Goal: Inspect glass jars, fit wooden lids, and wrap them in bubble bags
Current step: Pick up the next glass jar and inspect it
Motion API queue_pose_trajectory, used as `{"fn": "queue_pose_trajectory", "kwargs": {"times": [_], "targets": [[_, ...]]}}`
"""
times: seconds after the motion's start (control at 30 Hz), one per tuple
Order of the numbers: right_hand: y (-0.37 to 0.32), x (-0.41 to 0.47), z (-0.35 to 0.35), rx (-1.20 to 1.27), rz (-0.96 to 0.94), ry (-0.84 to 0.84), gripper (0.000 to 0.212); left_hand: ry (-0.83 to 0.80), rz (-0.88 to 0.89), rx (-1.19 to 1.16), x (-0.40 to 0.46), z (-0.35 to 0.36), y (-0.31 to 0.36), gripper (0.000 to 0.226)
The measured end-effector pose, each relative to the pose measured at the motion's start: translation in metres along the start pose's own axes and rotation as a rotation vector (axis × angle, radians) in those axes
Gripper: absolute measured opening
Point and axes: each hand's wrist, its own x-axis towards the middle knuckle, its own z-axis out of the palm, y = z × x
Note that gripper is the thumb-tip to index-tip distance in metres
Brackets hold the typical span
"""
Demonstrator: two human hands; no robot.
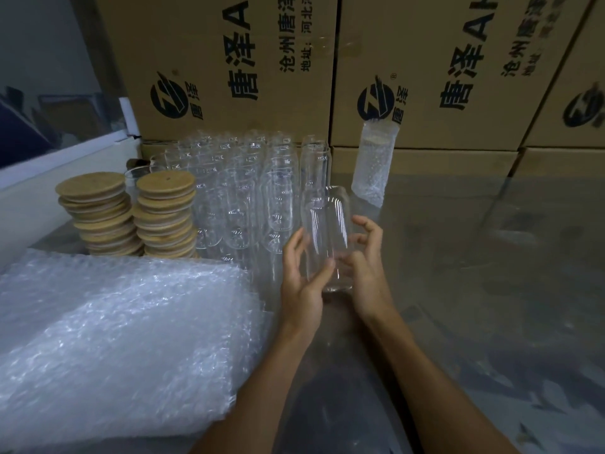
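Observation:
A clear glass jar without a lid is held upright above the table between both hands. My left hand cups its lower left side, thumb across the front. On its right side, my right hand grips it with curled fingers. Several empty glass jars stand in rows behind it. Two stacks of round wooden lids sit to the left. A thick pile of bubble bags lies at the near left. One jar wrapped in a bubble bag stands at the back, its lid inside.
Large printed cardboard boxes form a wall along the back. A white ledge runs along the left. The grey glossy table stretches to the right of my hands.

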Motion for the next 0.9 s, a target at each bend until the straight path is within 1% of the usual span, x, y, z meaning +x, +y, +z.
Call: {"fn": "queue_pose_trajectory", "kwargs": {"times": [0.07, 0.13, 0.2, 0.3, 0.37, 0.43, 0.53, 0.6, 0.67, 0.73, 0.8, 0.87, 0.9], "targets": [[-0.003, -0.003, 0.004, -0.124, -0.092, 0.0, 0.045, 0.005, 0.018, 0.004, -0.003, -0.001, 0.003, 0.062], [-0.001, -0.002, 0.004, -0.211, -0.165, -0.009, 0.057, -0.001, 0.039, 0.022, -0.006, 0.0, 0.005, 0.061], [0.0, -0.001, 0.004, -0.251, -0.191, -0.031, 0.066, -0.008, 0.058, 0.03, -0.008, -0.001, 0.005, 0.059], [-0.007, 0.0, 0.006, -0.165, -0.147, -0.041, 0.066, 0.004, 0.096, 0.052, -0.009, -0.003, 0.006, 0.06], [-0.012, 0.001, 0.007, -0.058, -0.124, -0.041, 0.061, 0.006, 0.113, 0.064, -0.009, -0.004, 0.006, 0.062], [-0.015, 0.005, 0.008, 0.078, -0.07, -0.039, 0.054, -0.004, 0.092, 0.037, -0.01, -0.005, 0.006, 0.062], [-0.019, 0.008, 0.011, 0.253, 0.048, 0.017, 0.045, 0.001, -0.033, -0.094, -0.01, -0.006, 0.01, 0.057], [-0.019, 0.01, 0.014, 0.347, 0.147, 0.019, 0.043, 0.004, -0.105, -0.162, -0.009, -0.008, 0.012, 0.044], [-0.019, 0.008, 0.016, 0.391, 0.256, 0.019, 0.039, 0.002, -0.148, -0.185, -0.009, -0.01, 0.013, 0.029], [-0.018, 0.007, 0.015, 0.42, 0.326, 0.039, 0.034, -0.005, -0.17, -0.176, -0.007, -0.009, 0.011, 0.021], [-0.015, 0.006, 0.014, 0.352, 0.283, 0.091, 0.034, 0.018, -0.178, -0.117, -0.005, -0.005, 0.009, 0.022], [-0.011, 0.005, 0.014, 0.195, 0.152, 0.122, 0.04, 0.056, -0.148, -0.001, -0.004, -0.003, 0.004, 0.025], [-0.01, 0.003, 0.014, 0.118, 0.088, 0.109, 0.045, 0.055, -0.122, 0.088, -0.004, -0.003, 0.002, 0.03]]}}
